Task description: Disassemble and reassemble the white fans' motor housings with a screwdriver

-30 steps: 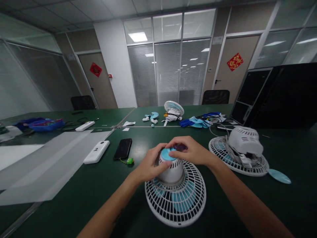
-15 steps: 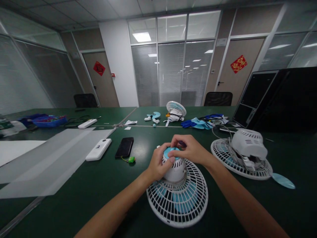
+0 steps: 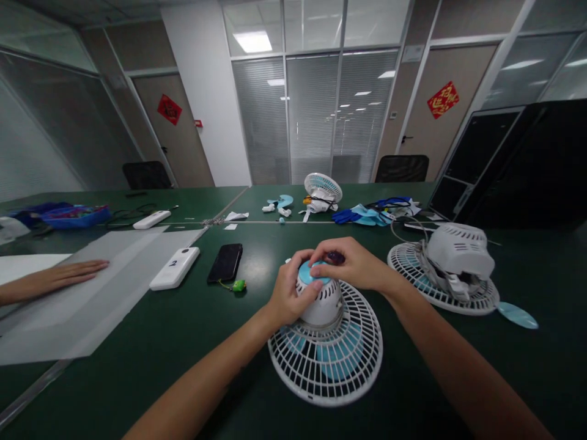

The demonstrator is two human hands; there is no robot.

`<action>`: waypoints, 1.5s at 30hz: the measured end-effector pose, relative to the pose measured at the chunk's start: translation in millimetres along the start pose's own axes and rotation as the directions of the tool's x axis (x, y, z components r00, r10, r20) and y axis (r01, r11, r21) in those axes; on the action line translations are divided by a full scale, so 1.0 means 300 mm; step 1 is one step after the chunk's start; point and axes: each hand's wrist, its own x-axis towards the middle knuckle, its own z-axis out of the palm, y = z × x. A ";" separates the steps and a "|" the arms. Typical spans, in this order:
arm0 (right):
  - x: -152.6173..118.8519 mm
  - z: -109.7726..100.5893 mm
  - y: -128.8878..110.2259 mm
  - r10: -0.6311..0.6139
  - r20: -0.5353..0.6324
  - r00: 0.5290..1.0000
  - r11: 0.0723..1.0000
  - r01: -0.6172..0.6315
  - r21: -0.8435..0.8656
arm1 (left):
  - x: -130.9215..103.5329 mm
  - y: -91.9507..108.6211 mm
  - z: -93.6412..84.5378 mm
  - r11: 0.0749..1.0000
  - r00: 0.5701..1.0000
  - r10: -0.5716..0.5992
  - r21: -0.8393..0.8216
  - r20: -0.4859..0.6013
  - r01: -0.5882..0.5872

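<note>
A white fan [image 3: 326, 388] lies face down on the green table, its blue blades [image 3: 342, 357] showing through the grille. My left hand [image 3: 291, 287] is closed around the upper part of its motor housing [image 3: 321, 305]. On top of the housing is a light blue cap [image 3: 306, 271]. My right hand [image 3: 351, 263] is closed, with the dark rounded handle of what looks like a screwdriver [image 3: 336, 258] held in it. Its thumb and fingertips rest at the blue cap; whatever is between them is hidden.
Another person's hand [image 3: 80, 272] rests flat on translucent sheets [image 3: 114, 293] at left. A power bank [image 3: 175, 269] and phone [image 3: 224, 263] lie nearby. To the right is a second fan [image 3: 458, 256] with a loose blue blade [image 3: 518, 315]. Farther back stands a small fan [image 3: 323, 189] beside blue gloves [image 3: 346, 216].
Another person's hand has come in from the left onto the sheets. My view has tilted slightly down. My hands stay on the fan, with the right fingers shifted a little at the cap.
</note>
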 end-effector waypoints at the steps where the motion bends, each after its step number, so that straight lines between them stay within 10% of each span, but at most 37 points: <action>1: 0.002 0.003 0.000 0.003 -0.005 1.000 1.000 -0.003 -0.007 | 0.000 0.001 -0.001 1.000 1.000 -0.001 0.003 -0.001 0.001; 18: -0.009 0.045 -0.049 0.047 -0.246 0.968 0.913 -0.142 -0.383 | 0.008 -0.005 0.005 0.997 0.997 0.076 -0.013 -0.016 -0.076; 26: -0.021 0.009 -0.048 0.057 -0.063 0.996 0.968 -0.071 -0.242 | 0.006 0.001 0.004 0.999 0.999 0.053 -0.001 -0.006 -0.053; 40: -0.012 0.070 -0.083 0.176 -0.274 0.945 0.899 -0.268 -0.346 | -0.014 -0.025 0.007 1.000 0.998 0.022 0.021 -0.055 -0.020; 45: -0.027 0.016 -0.069 0.187 -0.115 0.976 0.963 -0.205 -0.174 | -0.018 -0.023 0.015 1.000 0.997 -0.005 0.028 -0.074 0.007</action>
